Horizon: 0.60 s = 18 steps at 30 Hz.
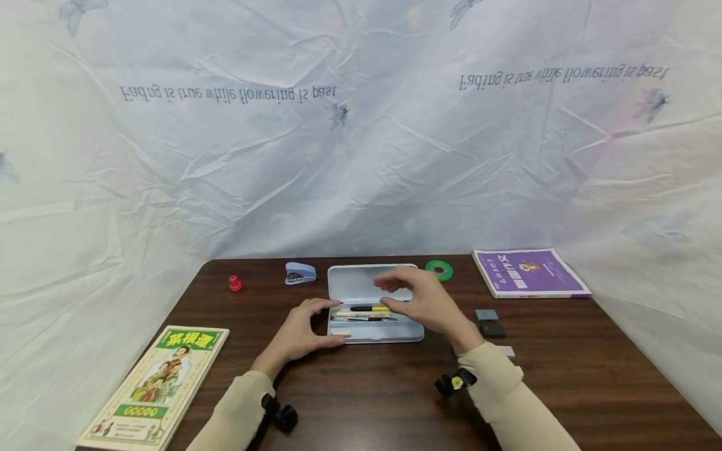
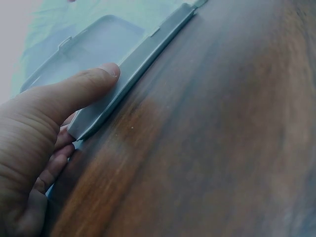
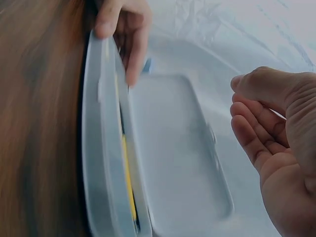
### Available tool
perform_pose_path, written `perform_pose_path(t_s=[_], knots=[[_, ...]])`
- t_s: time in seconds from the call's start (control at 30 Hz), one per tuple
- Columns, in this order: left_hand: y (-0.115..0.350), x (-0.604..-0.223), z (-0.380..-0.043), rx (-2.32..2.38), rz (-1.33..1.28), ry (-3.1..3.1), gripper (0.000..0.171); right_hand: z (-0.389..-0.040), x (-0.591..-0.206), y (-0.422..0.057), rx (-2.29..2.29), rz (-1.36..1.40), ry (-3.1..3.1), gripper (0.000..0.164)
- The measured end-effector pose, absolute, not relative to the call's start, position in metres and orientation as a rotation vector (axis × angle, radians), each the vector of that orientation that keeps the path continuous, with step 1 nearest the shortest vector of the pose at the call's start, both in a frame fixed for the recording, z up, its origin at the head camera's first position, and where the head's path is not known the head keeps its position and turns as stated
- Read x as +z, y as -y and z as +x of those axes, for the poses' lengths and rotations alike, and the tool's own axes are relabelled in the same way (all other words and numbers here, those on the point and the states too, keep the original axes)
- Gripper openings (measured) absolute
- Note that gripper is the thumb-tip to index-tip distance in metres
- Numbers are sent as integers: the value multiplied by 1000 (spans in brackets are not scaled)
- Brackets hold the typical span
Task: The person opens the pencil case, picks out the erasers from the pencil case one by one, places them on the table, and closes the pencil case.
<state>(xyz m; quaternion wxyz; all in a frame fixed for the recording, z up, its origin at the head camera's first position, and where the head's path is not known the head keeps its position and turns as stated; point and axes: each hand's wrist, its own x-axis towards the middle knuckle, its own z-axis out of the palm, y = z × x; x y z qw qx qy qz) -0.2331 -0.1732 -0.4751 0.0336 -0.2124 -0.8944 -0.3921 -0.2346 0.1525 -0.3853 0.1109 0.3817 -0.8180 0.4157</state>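
A pale grey-blue pencil case (image 1: 383, 334) lies on the table with its lid (image 1: 351, 280) swung back. Inside are several pens and pencils, among them a yellow-and-black one (image 1: 366, 308) and a thin dark one (image 1: 369, 319). My left hand (image 1: 296, 331) holds the case's left end, thumb on the front edge and index finger by the hinge side. In the left wrist view the thumb (image 2: 96, 81) presses on the front wall. My right hand (image 1: 429, 304) hovers over the right part of the case, fingers loosely bent with nothing between them.
Behind the case stand a light blue stapler (image 1: 300, 273) and a green tape roll (image 1: 439, 270). A small red object (image 1: 234, 283) is far left. Books lie left (image 1: 163, 382) and back right (image 1: 530, 274). Small grey (image 1: 486, 315) and dark (image 1: 493, 330) blocks sit right of my right hand.
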Motion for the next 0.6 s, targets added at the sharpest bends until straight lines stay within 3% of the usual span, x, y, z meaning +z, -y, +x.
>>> perform_pose_path(t_s=[0.3, 0.6], knots=[[173, -477, -234, -1191, -659, 2736, 79, -243, -384, -112, 1361, 1255, 2454, 42], [173, -477, -235, -1184, -695, 2699, 82, -244, -404, -92, 1297, 1389, 2511, 34]])
